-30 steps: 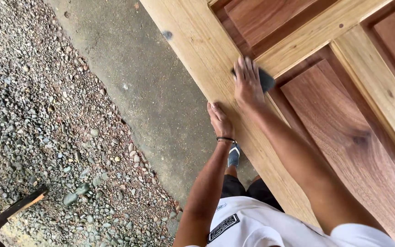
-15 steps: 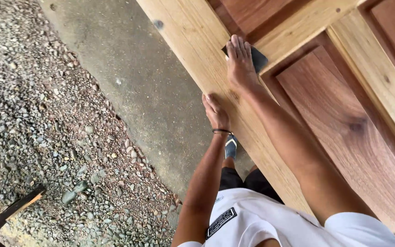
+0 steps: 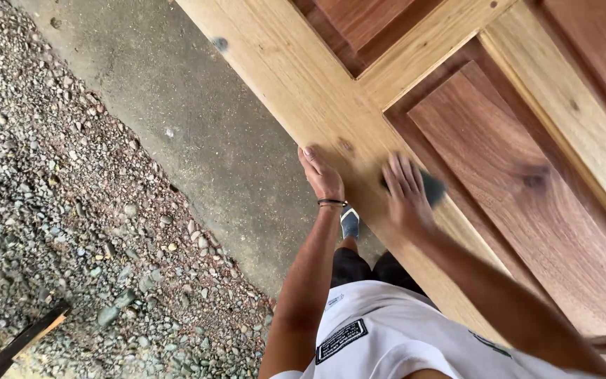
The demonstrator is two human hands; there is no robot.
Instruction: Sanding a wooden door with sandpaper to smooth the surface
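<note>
A large wooden door [image 3: 303, 91] lies flat, with a pale frame and darker reddish panels [image 3: 527, 175]. My left hand [image 3: 322, 175] rests on the outer edge of the pale frame, fingers together, a dark band on the wrist. My right hand [image 3: 405, 193] presses a dark sanding pad [image 3: 431, 187] flat against the frame beside a reddish panel; the hand is blurred with motion and covers most of the pad.
Left of the door runs a grey concrete strip [image 3: 198, 140], then loose gravel [image 3: 43, 196]. A wooden stick [image 3: 26, 337] lies on the gravel at the lower left. My shoe [image 3: 349, 221] shows below the door edge.
My right hand has slid the pad back along the frame toward my body. The left hand has stayed on the door's edge. The view has shifted a little.
</note>
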